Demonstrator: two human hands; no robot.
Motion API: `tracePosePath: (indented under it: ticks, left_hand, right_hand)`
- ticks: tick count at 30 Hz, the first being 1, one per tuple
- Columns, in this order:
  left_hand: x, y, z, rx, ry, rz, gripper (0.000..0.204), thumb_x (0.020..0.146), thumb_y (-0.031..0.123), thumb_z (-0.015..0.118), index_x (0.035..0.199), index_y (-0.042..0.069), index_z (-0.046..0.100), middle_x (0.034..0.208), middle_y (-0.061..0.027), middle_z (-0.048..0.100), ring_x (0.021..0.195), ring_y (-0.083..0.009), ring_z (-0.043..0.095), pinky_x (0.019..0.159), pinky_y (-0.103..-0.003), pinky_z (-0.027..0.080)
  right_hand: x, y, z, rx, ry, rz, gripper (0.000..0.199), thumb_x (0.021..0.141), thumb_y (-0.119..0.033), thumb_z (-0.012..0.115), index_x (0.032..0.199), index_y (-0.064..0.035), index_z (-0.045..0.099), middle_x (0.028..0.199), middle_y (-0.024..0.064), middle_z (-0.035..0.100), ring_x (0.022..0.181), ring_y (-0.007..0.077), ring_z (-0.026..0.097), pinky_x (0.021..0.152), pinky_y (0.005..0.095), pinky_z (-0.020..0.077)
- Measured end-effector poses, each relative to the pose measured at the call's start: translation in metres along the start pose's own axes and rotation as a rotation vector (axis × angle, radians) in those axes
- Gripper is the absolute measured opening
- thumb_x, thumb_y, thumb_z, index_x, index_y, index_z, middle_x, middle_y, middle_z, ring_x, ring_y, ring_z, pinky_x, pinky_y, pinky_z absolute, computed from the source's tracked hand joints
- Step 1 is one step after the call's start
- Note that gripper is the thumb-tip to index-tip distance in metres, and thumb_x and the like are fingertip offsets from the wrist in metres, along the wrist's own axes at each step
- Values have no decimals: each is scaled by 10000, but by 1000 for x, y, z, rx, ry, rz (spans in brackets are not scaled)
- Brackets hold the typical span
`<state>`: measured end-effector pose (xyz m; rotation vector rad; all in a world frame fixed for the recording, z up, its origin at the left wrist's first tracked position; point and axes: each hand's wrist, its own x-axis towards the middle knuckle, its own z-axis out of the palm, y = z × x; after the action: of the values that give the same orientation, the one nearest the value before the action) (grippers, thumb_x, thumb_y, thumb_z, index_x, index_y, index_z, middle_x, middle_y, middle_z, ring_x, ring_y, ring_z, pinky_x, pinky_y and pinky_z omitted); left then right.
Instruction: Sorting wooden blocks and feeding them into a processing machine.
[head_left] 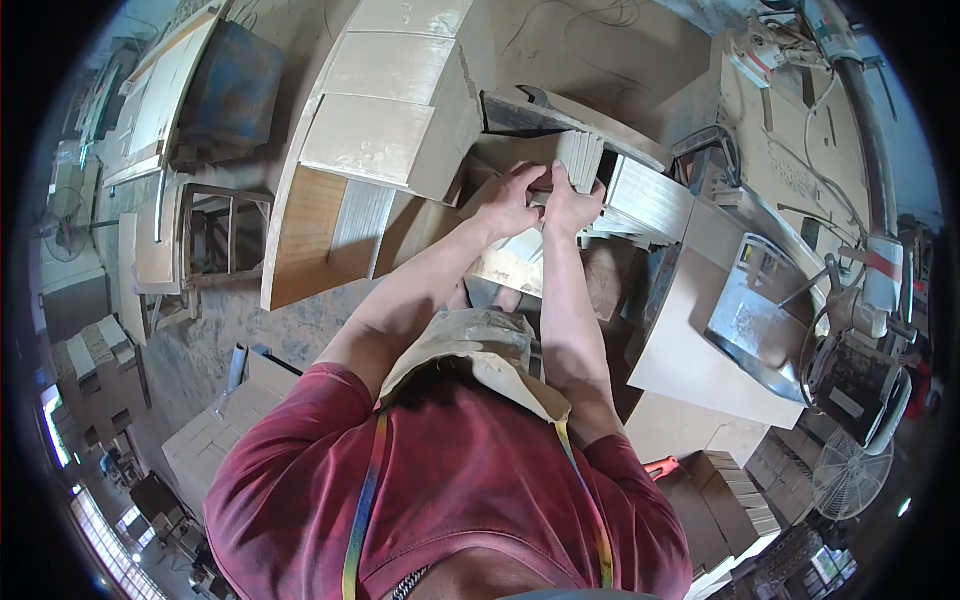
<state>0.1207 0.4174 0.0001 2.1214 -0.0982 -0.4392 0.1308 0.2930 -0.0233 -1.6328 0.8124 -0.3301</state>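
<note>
Boards (580, 152): 1 stack, thin, set side by side; located at the fingertips of the right grip (574, 203), which is clamped on the near end. Left grip (512, 205): just left of the stack, thumb and fingers curled; cannot tell whether closed on a piece. Pale stack (648, 195): right of the boards. Clamp (712, 150): black, farther right.

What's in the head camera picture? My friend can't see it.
Seen from above, a person's right hand grips a stack of thin, pale boards, left hand close beside it. The person wears a red shirt and apron; a round fan shows at lower right.
</note>
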Motion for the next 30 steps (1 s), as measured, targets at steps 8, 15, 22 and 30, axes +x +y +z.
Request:
tracePosePath:
  ticks: [8, 15, 22, 30]
  left_hand:
    - [-11, -33, 7, 86, 307, -33, 721, 855, 74, 785, 1544, 36, 575, 1509, -193, 651, 1289, -351, 674, 1095, -397, 555]
    - [5, 15, -21, -731, -48, -23, 721, 907, 162, 860, 1522, -62, 558, 1317, -215, 750, 1196, -299, 734, 1076, -386, 590]
    - [-1, 70, -1, -593, -417, -257, 807, 806, 176, 975, 1468, -62, 578, 1212, -176, 779, 969, -215, 772, 867, -249, 612]
    - [-16, 141, 86, -244, -439, 433, 848, 747, 190, 1000, 1457, 22, 568, 1323, -157, 747, 1159, -286, 742, 1004, -366, 594]
  right_hand:
    - [-3, -29, -34, 94, 5, -195, 576, 857, -176, 924, 1304, 62, 647, 1155, 212, 768, 998, 278, 753, 928, 380, 597]
    - [-21, -62, -112, 526, -113, -36, 527, 871, -89, 885, 1326, 54, 660, 1180, 174, 765, 1018, 233, 732, 936, 329, 582]
    - [-52, -17, -235, 403, -295, -8, 480, 889, -34, 846, 1325, 64, 672, 1158, 130, 764, 1010, 197, 702, 929, 285, 562]
    - [-37, 1, -331, 68, -184, -75, 642, 883, -33, 838, 1469, 17, 581, 1343, 164, 704, 1147, 235, 685, 1010, 327, 555]
